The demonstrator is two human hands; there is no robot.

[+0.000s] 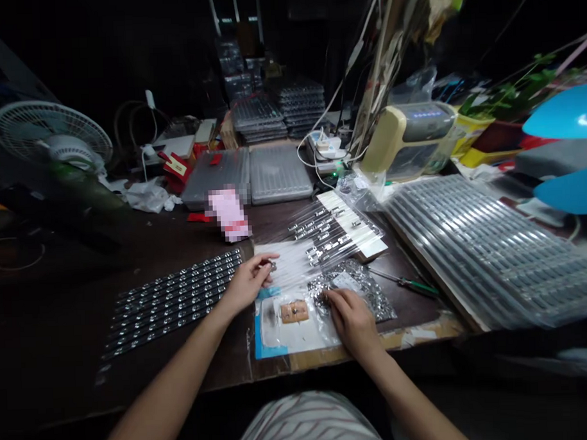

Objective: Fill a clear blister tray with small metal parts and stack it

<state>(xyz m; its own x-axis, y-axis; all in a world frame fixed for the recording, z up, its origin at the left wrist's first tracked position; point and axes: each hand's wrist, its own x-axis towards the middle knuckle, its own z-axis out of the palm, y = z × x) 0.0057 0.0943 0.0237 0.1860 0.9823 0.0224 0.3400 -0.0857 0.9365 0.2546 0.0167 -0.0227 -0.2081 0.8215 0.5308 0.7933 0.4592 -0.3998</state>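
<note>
My left hand (250, 280) pinches a small metal part (272, 266) between its fingertips, above a clear plastic sheet (288, 265). My right hand (352, 319) rests its fingertips at the edge of a heap of small silvery parts (347, 292) in a clear bag. Beside my left wrist lie rows of dark strips studded with small metal parts (174, 305). Further back, silver metal bars in clear wrap (323, 228) lie on a white card. Below my hands, a small tan piece (294, 312) lies in a clear bag.
A large plastic-wrapped stack of flat grey strips (487, 252) fills the right of the dark bench (87, 375). A green-handled screwdriver (411, 286) lies next to it. Grey cases (248, 176), a beige machine (409, 139), a fan (52, 135) and a blurred pink object (228, 214) stand behind.
</note>
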